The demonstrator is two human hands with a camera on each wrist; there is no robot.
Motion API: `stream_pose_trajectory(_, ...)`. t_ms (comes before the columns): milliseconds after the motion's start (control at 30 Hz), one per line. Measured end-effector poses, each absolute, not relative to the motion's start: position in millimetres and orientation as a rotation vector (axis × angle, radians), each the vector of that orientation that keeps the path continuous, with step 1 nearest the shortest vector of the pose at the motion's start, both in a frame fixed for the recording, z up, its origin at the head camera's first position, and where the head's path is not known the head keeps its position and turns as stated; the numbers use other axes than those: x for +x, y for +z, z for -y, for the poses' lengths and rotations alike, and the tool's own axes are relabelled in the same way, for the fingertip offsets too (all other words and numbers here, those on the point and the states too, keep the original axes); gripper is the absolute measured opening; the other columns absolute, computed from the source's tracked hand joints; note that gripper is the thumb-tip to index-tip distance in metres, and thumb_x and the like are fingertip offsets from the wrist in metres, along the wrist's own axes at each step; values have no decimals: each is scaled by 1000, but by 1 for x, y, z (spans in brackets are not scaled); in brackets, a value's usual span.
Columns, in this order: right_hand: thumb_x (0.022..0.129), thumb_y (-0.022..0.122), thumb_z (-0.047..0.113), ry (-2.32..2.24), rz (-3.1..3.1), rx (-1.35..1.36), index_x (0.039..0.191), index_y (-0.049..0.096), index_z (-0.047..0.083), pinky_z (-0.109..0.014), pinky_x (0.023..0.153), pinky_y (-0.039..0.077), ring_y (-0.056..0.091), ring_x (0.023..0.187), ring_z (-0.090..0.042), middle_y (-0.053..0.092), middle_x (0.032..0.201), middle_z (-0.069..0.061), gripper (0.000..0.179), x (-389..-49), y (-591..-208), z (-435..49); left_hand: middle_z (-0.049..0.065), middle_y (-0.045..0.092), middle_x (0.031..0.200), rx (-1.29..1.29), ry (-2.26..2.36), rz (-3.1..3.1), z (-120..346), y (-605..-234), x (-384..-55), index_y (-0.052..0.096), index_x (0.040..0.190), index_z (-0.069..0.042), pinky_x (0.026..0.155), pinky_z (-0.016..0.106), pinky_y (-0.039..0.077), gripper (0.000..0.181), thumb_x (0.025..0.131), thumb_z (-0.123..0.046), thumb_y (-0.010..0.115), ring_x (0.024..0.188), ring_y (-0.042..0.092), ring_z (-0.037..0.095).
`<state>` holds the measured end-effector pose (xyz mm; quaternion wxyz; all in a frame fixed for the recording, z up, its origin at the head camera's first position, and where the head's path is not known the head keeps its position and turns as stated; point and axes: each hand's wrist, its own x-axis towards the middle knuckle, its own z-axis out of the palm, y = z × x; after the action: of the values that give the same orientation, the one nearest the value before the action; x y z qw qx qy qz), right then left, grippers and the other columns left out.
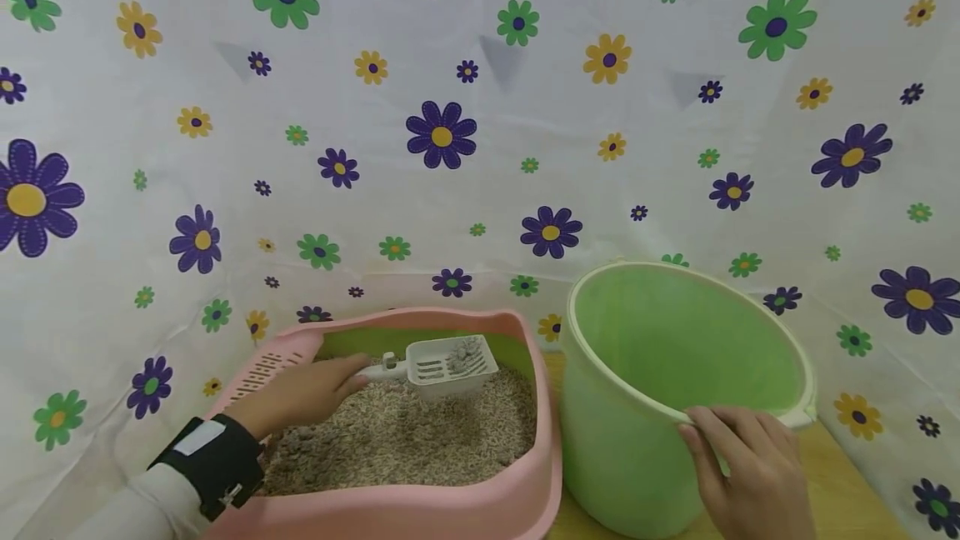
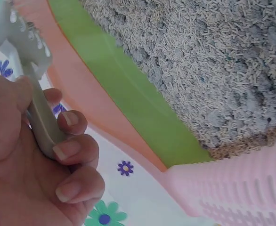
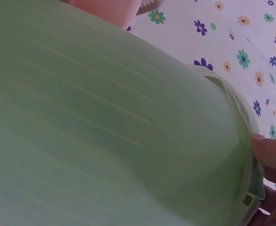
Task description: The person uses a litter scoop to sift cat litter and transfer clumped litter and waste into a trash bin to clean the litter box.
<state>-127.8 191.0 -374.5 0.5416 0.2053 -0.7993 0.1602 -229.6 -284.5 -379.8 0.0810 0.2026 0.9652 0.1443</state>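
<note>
My left hand point(image 1: 311, 390) grips the handle of a white slotted litter scoop point(image 1: 435, 361), its fingers curled round the handle in the left wrist view. Grey clumps point(image 1: 467, 355) lie in the scoop's bowl, which is held over the litter box. The pink litter box point(image 1: 450, 515) holds pale granular litter point(image 1: 405, 440), with more grey lumps near its left side. To the right, my right hand point(image 1: 753, 461) pinches the near rim of a pale green bucket point(image 1: 622, 440). The bucket leans toward me, its mouth facing up and showing a bare inside wall.
Box and bucket stand side by side on a wooden table point(image 1: 847, 490). A white cloth with printed flowers point(image 1: 480, 190) hangs behind and along both sides. The box has a slotted pink ledge point(image 1: 273, 365) at its left and a raised back rim.
</note>
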Motion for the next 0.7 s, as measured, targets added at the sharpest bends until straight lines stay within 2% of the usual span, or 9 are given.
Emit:
stream_pose_trajectory(100,110,42,51,379,1903,482,83,76,-1,-40,74,37,57,70,-32,67,78,-14,68,-127,-374,-192,2,49,80,568,562,-2855,288,-379,-227,51,133,-14,65,38,40,27,113,-31,44,69,50,17)
stream_pose_trajectory(233,110,42,51,374,1900,483,83,76,-1,-40,73,37,57,69,-32,67,78,-14,68,-127,-374,-192,4,46,84,543,730,-2777,289,-378,-226,42,144,-10,71,41,41,40,114,-37,37,74,49,19)
stream_pose_trajectory(300,110,42,51,371,1908,482,84,77,-1,-40,72,37,58,69,-31,68,78,-13,68,-127,-374,-192,7,51,92,534,787,-2746,288,-378,-226,36,150,-6,76,45,43,49,115,-39,34,83,54,23)
stream_pose_trajectory(400,110,41,51,367,1913,484,84,77,0,-40,72,38,58,70,-31,68,78,-13,68,-127,-374,-192,19,60,114,532,833,-2723,287,-376,-225,28,157,-2,84,53,47,57,115,-40,30,101,62,36)
stream_pose_trajectory(433,110,41,51,366,1911,485,84,77,0,-40,72,38,58,69,-31,68,78,-13,68,-127,-374,-192,19,60,117,538,832,-2727,287,-376,-225,27,158,-1,85,54,47,58,115,-41,30,105,62,36)
stream_pose_trajectory(467,110,41,51,367,1914,483,84,77,0,-40,72,38,58,70,-31,68,78,-13,68,-127,-374,-192,19,61,115,541,834,-2732,286,-375,-226,29,157,-2,83,54,48,57,115,-41,30,103,62,36)
stream_pose_trajectory(533,110,41,51,369,1911,482,84,77,0,-40,73,37,58,70,-31,68,78,-13,68,-127,-374,-192,16,61,102,552,821,-2763,284,-375,-226,36,150,-6,73,48,49,48,115,-40,33,85,62,31)
stream_pose_trajectory(633,110,41,51,378,1914,479,84,76,0,-40,73,37,58,71,-31,68,79,-13,68,-126,-374,-192,2,49,81,596,639,-2937,282,-376,-227,47,132,-13,58,34,38,32,113,-38,41,63,44,15)
stream_pose_trajectory(700,110,42,51,386,1907,481,84,76,0,-40,74,36,58,71,-32,68,79,-13,67,-126,-374,-191,0,48,77,628,437,-3091,282,-377,-226,51,120,-14,54,31,35,22,112,-35,48,59,42,13)
